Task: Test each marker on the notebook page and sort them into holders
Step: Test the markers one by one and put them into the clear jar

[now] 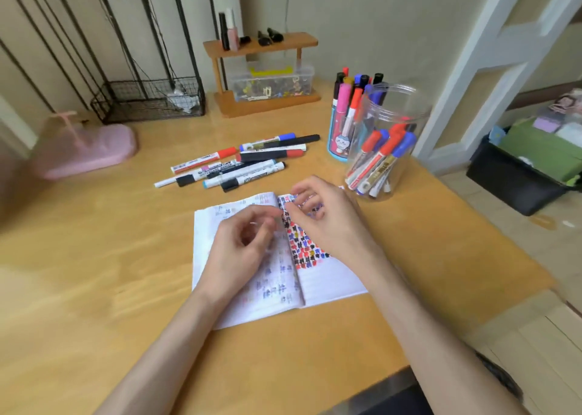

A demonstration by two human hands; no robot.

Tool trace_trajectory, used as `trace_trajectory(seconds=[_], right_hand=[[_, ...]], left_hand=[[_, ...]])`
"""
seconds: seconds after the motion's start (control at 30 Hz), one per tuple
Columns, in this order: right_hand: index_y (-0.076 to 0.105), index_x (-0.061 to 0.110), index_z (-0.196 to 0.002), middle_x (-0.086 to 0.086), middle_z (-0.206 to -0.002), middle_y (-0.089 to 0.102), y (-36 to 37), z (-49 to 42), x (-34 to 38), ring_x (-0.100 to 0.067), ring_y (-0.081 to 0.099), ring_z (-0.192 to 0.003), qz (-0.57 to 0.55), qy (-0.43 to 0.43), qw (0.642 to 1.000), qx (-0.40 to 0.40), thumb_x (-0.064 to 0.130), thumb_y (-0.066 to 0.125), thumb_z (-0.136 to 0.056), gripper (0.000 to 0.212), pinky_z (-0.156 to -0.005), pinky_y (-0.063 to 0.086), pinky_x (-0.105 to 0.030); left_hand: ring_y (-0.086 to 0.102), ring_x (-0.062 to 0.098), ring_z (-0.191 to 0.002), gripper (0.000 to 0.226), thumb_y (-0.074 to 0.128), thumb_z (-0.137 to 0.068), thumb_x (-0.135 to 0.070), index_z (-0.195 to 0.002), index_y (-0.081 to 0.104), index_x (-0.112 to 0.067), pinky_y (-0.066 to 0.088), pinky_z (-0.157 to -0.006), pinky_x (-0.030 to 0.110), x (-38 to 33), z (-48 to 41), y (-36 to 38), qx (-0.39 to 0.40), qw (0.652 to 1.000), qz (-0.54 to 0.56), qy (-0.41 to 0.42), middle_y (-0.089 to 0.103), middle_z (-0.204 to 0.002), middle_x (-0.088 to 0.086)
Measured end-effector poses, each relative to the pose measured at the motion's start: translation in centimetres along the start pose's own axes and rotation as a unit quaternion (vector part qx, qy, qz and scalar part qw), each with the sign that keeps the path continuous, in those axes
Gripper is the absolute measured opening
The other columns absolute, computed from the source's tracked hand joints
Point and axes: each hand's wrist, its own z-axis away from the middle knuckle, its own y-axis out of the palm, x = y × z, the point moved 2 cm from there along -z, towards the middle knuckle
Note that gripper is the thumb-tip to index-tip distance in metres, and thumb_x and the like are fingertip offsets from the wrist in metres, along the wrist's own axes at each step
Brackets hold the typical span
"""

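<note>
Left hand (242, 244), right hand (327, 222) hovered apart over open notebook (333, 285), fingers loosely curled, holding nothing; loose markers (239, 162) lay beyond; best: left palm flattens page, right fetches one marker, scribbles on bare paper.

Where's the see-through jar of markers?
In the head view, the clear jar stands just right of the blue cartoon cup, beyond the notebook's right page.
</note>
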Motion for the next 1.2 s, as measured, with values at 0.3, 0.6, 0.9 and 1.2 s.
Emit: trace_trajectory(seconds=[0.3, 0.6, 0.9, 1.2], right_hand=[[0.066, 0.022, -0.124, 0.005, -0.126, 0.067, 4.9, -8.5, 0.2, -0.011, 0.060, -0.118, 0.127, -0.024, 0.989, 0.079, 0.028, 0.074, -0.093, 0.033, -0.097, 0.042, -0.022], [0.069, 0.031, -0.116, 0.006, -0.113, 0.054, 5.9, -10.6, -1.1, -0.021, 0.045, -0.120, 0.251, -0.036, 0.964, 0.073, 0.039, 0.077, -0.090, 0.028, -0.098, 0.031, -0.036], [0.066, 0.029, -0.110, 0.010, -0.116, 0.060, 3.7, -9.6, -1.5, -0.016, 0.049, -0.120, 0.224, -0.028, 0.970, 0.093, 0.039, 0.070, -0.096, 0.017, -0.097, 0.031, -0.035], [0.076, 0.019, -0.104, 0.008, -0.093, 0.074, -3.3, -3.3, 0.4, -0.006, 0.070, -0.090, -0.089, 0.026, 0.987, 0.133, 0.024, 0.080, -0.088, 0.017, -0.078, 0.057, -0.027]], left_hand=[[0.068, 0.039, -0.071, 0.020, 0.058, -0.103, -0.011, -0.110, 0.070, -0.026, 0.057, -0.067, 0.054, 0.3, -0.1, -0.2, -0.053, 0.997, 0.049, -0.028, 0.071, -0.081, 0.000], [0.068, 0.026, -0.065, 0.014, 0.061, -0.102, -0.016, -0.106, 0.072, -0.024, 0.058, -0.068, 0.049, 0.6, -0.4, -0.6, -0.073, 0.994, 0.064, -0.047, 0.072, -0.080, -0.006], [0.066, 0.029, -0.068, 0.014, 0.061, -0.103, -0.016, -0.110, 0.071, -0.025, 0.057, -0.065, 0.042, 0.3, -0.1, -0.6, -0.070, 0.995, 0.057, -0.033, 0.070, -0.084, -0.003], [0.076, 0.023, -0.072, 0.055, 0.073, -0.097, -0.028, -0.143, 0.043, -0.028, 0.055, -0.061, 0.027, 0.1, 0.2, -0.7, -0.093, 0.988, 0.120, -0.033, 0.070, -0.109, -0.002]])
